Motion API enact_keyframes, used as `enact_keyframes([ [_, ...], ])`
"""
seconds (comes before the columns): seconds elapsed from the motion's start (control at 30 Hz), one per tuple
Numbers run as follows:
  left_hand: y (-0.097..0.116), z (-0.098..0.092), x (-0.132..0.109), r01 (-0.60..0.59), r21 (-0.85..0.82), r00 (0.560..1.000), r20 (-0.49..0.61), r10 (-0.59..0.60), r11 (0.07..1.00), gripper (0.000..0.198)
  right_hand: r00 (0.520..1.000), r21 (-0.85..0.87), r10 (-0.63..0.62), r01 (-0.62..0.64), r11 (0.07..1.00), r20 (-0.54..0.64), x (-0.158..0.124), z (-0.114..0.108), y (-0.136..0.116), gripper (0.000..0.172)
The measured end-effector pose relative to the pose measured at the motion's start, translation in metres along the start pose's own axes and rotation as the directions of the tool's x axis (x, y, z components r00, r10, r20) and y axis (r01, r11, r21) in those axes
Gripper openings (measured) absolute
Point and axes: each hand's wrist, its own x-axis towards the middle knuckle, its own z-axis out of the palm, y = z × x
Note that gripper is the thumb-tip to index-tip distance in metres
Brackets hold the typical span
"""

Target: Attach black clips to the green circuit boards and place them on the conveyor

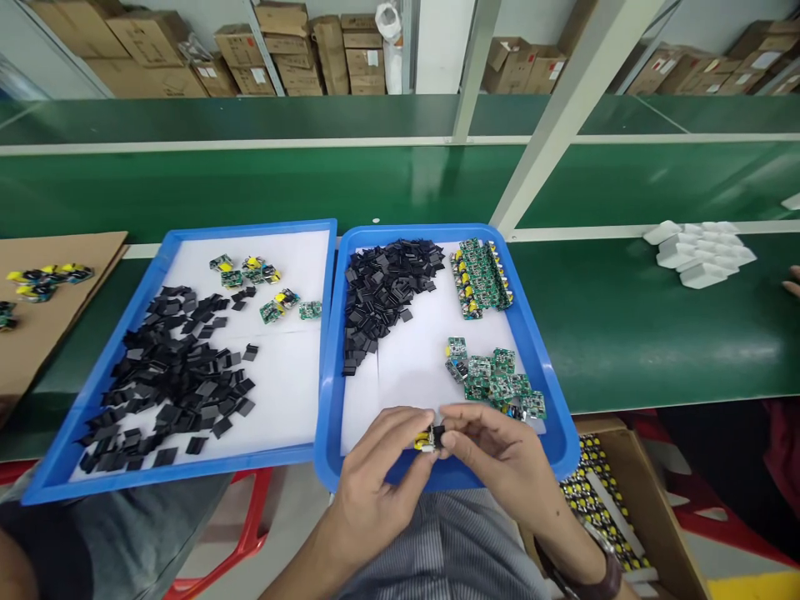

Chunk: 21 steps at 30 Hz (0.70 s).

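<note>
My left hand (378,479) and my right hand (500,454) meet over the near edge of the right blue tray (553,400). Both pinch a small circuit board (428,438) with a yellow part and a black piece on it. Just beyond my right hand lies a loose heap of green circuit boards (497,379). A neat stack of green boards (480,277) sits at the tray's far right. A pile of small black square pieces (381,287) fills its far left.
A second blue tray (156,275) on the left holds several black pieces (172,375) and a few boards (262,283). White plastic housings (703,250) lie on the green belt at right. A cardboard box (609,508) of finished boards stands by my right knee. Another person's arm (37,558) is at lower left.
</note>
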Motion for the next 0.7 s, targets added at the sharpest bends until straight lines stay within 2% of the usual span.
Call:
enact_keyframes([
  [0.03, -0.001, 0.000, -0.001, 0.038, -0.012, 0.999, -0.007, -0.038, 0.999, 0.058, 1.000, 0.004, -0.008, 0.008, 1.000, -0.013, -0.002, -0.001, 0.000, 0.022],
  [0.1, -0.002, -0.001, -0.004, 0.091, -0.025, 0.996, -0.018, -0.092, 0.996, 0.057, 0.997, -0.096, -0.071, 0.069, 0.993, -0.023, -0.007, 0.000, 0.001, 0.027],
  [0.23, -0.003, -0.003, -0.005, 0.080, -0.036, 0.995, -0.050, -0.082, 0.996, 0.055, 0.981, -0.291, -0.196, 0.187, 0.938, -0.001, -0.015, 0.008, 0.001, 0.037],
  [0.37, -0.001, -0.002, -0.001, 0.015, -0.008, 0.996, -0.087, -0.016, 1.000, 0.056, 0.979, -0.267, -0.205, 0.200, 0.943, 0.009, -0.015, 0.017, 0.004, 0.042],
  [0.47, -0.002, -0.002, -0.001, -0.001, 0.014, 0.998, -0.068, 0.002, 1.000, 0.056, 0.976, -0.209, -0.215, 0.216, 0.954, 0.027, -0.013, 0.019, 0.005, 0.049],
  [0.6, -0.003, -0.002, -0.004, 0.041, -0.030, 0.998, -0.054, -0.042, 0.999, 0.056, 0.978, -0.154, -0.194, 0.203, 0.967, 0.073, -0.014, 0.015, 0.004, 0.050],
  [0.7, -0.003, -0.003, -0.006, 0.073, -0.051, 0.995, -0.069, -0.076, 0.996, 0.054, 0.977, -0.235, -0.213, 0.215, 0.948, 0.034, -0.014, 0.016, 0.004, 0.045],
])
